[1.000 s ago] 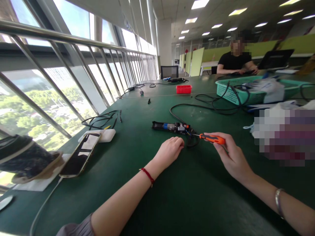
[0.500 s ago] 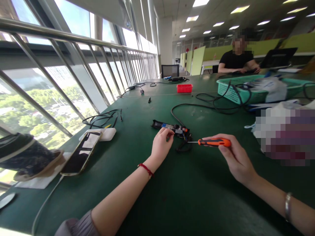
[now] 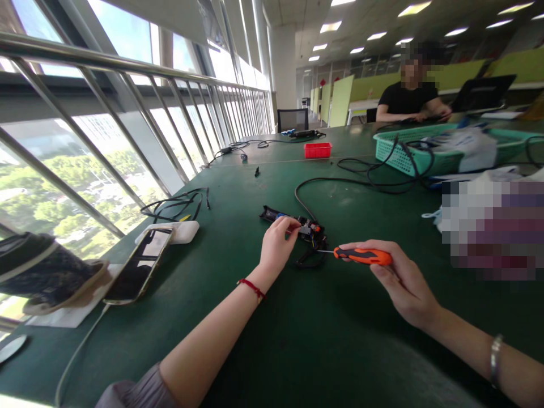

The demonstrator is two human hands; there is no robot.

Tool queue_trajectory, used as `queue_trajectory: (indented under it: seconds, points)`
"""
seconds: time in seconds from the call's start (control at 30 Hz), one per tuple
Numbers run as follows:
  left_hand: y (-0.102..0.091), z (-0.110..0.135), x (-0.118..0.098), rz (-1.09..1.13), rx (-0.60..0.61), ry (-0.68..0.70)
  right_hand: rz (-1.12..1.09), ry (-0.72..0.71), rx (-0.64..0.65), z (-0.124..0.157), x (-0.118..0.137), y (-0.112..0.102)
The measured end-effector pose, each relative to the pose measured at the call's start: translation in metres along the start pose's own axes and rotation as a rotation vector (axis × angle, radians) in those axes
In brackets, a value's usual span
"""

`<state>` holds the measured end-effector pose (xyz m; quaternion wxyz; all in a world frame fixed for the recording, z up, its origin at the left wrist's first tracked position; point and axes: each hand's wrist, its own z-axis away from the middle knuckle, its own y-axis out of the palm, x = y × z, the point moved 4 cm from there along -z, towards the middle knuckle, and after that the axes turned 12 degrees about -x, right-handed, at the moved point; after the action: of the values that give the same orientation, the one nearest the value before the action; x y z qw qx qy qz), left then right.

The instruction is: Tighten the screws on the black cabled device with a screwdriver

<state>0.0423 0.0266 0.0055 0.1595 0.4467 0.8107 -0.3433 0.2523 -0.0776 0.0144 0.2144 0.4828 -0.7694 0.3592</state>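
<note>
An opened black electrical device lies on the green table, with its inner parts and thin wires exposed and a black cord running from it. Over its middle is my left hand, thumb and fingertips closed on a part of it; they hide that part. My right hand is closed around the handle of an orange and black screwdriver. Its thin shaft points left, and the tip is at the wires beside the device's near right end. Whether the tip touches anything I cannot tell.
At left lie a phone, a white block and a coiled black cable. Farther back are a red tray and a green basket with bags and cords. A person in black sits across the table. A metal railing runs along the left.
My right hand has brought the screwdriver slightly left and down, with the tip closer in to the wires. My left hand stays at the device, shifted a little.
</note>
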Motion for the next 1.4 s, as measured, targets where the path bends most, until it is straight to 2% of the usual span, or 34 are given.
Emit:
queue_trajectory:
  seconds: [0.2, 0.43, 0.6, 0.67, 0.73, 0.83, 0.93, 1.03, 1.17, 1.4]
  points:
    - [0.001, -0.001, -0.002, -0.048, 0.001, 0.013, -0.024, -0.065, -0.009, 0.001, 0.001, 0.003]
    - [0.001, 0.001, -0.008, -0.208, 0.053, 0.082, 0.012, -0.150, 0.018, 0.000, 0.001, 0.004]
    - [-0.011, 0.004, -0.016, -0.289, 0.127, 0.124, 0.097, -0.177, 0.030, -0.001, -0.001, -0.001]
    - [-0.021, 0.003, -0.022, -0.312, 0.186, 0.111, 0.110, -0.164, 0.027, -0.003, -0.001, -0.002]
    - [-0.030, 0.002, -0.028, -0.323, 0.305, 0.106, 0.118, -0.171, 0.022, -0.004, 0.000, -0.003]
    - [-0.039, 0.005, -0.040, -0.275, 0.499, 0.191, 0.124, -0.220, 0.003, -0.005, 0.001, -0.004]
    - [-0.040, 0.012, -0.046, -0.242, 0.611, 0.292, 0.125, -0.218, -0.004, -0.005, -0.001, -0.003]
    - [-0.034, 0.020, -0.045, -0.276, 0.674, 0.362, 0.135, -0.184, -0.005, -0.005, -0.004, -0.002]
    - [-0.027, 0.023, -0.041, -0.308, 0.678, 0.429, 0.170, -0.151, -0.013, -0.004, -0.005, -0.001]
    - [-0.030, 0.018, -0.033, -0.365, 0.511, 0.540, 0.246, -0.234, 0.069, -0.003, -0.007, 0.005]
